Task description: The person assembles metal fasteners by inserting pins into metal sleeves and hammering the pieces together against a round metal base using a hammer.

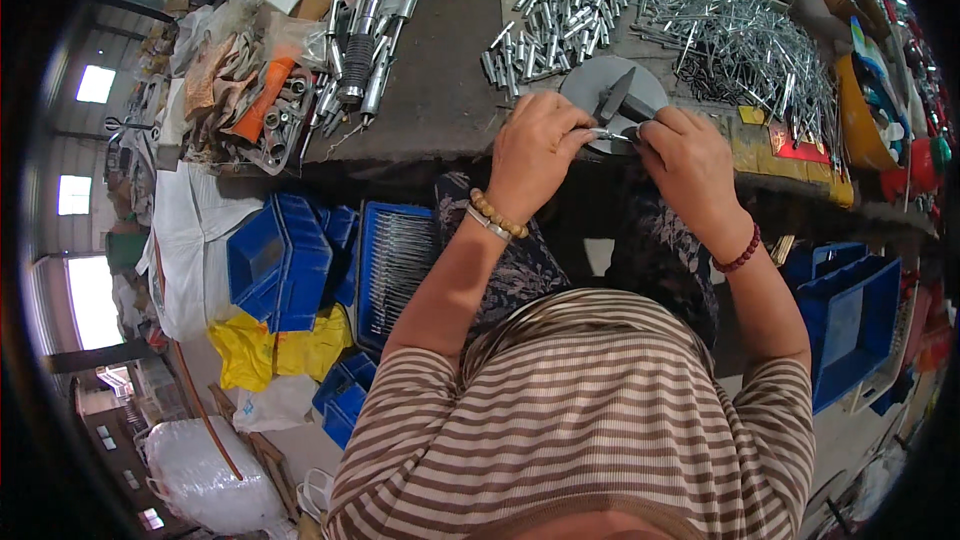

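Note:
My left hand (540, 145) is closed in a pinch on a slim silver metal tube (608, 134) at the table's near edge. My right hand (690, 165) pinches at the other end of this piece; whether it grips the same part or a thin pin meeting it is too small to tell. Just behind the fingers lies a round grey metal disc (585, 85) with a dark metal block (622, 95) standing on it. Beyond that, a pile of short silver tubes (570, 10) spreads to the left and a heap of thin metal pins (750, 40) to the right.
At left on the table (440, 60) lie a spring-wrapped tool (362, 50), an orange-handled tool (265, 100) and gloves (215, 80). A yellow bowl (868, 115) stands at right. Below are blue bins (285, 260), a blue tray of metal rods (395, 265) and another blue bin (850, 325).

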Demonstrator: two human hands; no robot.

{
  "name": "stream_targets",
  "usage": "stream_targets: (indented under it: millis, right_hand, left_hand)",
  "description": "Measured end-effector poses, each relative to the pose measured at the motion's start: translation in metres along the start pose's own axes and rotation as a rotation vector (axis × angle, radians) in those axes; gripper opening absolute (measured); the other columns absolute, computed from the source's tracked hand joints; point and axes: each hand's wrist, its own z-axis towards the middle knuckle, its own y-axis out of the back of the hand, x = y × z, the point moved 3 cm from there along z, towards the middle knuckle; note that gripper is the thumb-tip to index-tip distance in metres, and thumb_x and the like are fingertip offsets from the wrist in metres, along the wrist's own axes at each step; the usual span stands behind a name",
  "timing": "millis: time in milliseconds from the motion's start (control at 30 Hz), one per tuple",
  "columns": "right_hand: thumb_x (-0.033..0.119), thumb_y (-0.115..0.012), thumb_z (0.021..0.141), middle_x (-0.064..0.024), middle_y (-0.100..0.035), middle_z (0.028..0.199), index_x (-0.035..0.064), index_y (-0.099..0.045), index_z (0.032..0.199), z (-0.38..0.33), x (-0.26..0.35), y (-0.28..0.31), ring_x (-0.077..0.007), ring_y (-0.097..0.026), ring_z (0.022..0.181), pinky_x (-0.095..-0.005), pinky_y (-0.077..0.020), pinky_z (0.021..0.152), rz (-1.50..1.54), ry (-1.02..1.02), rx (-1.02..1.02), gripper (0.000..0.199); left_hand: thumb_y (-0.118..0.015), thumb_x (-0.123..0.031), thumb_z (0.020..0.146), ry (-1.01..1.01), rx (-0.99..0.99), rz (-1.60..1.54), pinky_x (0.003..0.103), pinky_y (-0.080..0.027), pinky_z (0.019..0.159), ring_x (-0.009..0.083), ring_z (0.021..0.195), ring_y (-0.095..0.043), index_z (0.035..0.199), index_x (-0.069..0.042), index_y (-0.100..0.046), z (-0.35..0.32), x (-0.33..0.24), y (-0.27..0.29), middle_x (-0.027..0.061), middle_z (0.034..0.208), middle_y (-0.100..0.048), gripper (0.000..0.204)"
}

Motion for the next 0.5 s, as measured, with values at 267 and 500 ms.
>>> stream_targets:
  millis: [267, 500]
  right_hand:
    - [0.007, -0.076, 0.073, -0.0065, -0.059, 0.085, 0.0077, -0.067, 0.086, 0.000, -0.002, -0.001, -0.0285, -0.062, 0.084, -0.0414, -0.0505, 0.072, 0.018, -0.015, -0.011, 0.016]
    - [0.007, -0.075, 0.075, -0.0062, -0.059, 0.084, 0.0082, -0.067, 0.086, 0.002, 0.000, -0.005, -0.0285, -0.062, 0.085, -0.0405, -0.0497, 0.075, 0.012, -0.009, -0.008, 0.014]
  left_hand:
    - [-0.076, -0.014, 0.083, -0.052, -0.006, 0.021, 0.038, -0.049, 0.079, 0.0269, 0.091, -0.061, 0.094, -0.008, -0.075, -0.002, 0.000, 0.000, 0.0061, 0.091, -0.063, 0.013]
    - [-0.075, -0.010, 0.082, -0.036, -0.011, -0.096, 0.036, -0.049, 0.077, 0.0258, 0.088, -0.062, 0.093, -0.007, -0.076, -0.005, 0.010, 0.000, 0.0074, 0.089, -0.062, 0.012]
